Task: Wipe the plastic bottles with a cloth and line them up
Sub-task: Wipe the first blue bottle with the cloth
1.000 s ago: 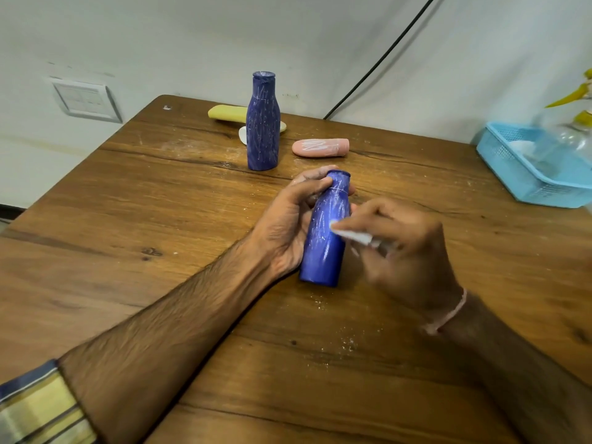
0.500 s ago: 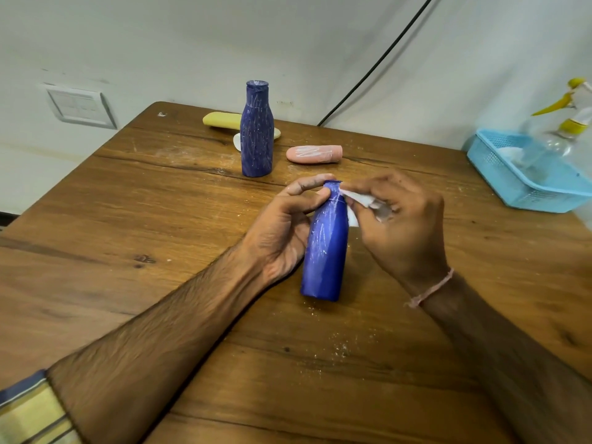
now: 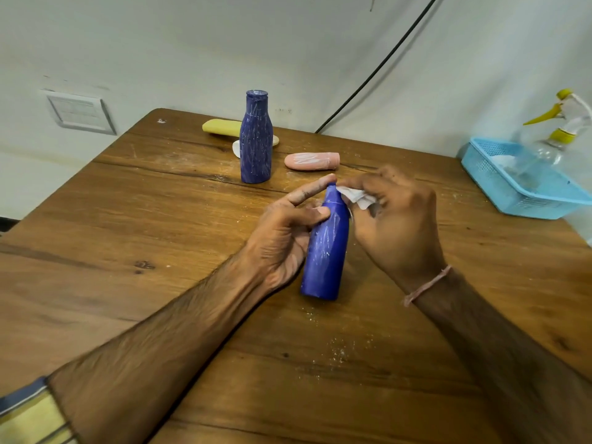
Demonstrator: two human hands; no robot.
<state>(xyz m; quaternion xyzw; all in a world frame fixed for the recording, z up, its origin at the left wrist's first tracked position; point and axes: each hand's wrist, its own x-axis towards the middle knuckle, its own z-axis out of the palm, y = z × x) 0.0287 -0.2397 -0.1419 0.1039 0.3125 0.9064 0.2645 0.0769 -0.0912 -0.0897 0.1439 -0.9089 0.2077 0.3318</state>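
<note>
A blue plastic bottle (image 3: 326, 251) with white streaks stands mid-table, leaning slightly away from me. My left hand (image 3: 285, 238) grips its left side, index finger on the cap. My right hand (image 3: 394, 225) presses a small white cloth (image 3: 355, 195) against the bottle's neck. A second, darker blue bottle (image 3: 255, 141) stands upright farther back. A pink bottle (image 3: 312, 161) lies on its side to its right. Behind the dark bottle lies a yellow bottle (image 3: 221, 127), partly hidden.
The wooden table (image 3: 144, 225) meets a white wall at the back. A light blue basket (image 3: 525, 190) sits at the right edge, with a clear spray bottle (image 3: 563, 136) beside it. White crumbs are scattered in front of the held bottle.
My right hand has slid the cloth up from the bottle's body to its neck. The left hand keeps its hold, and the camera has tilted a little.
</note>
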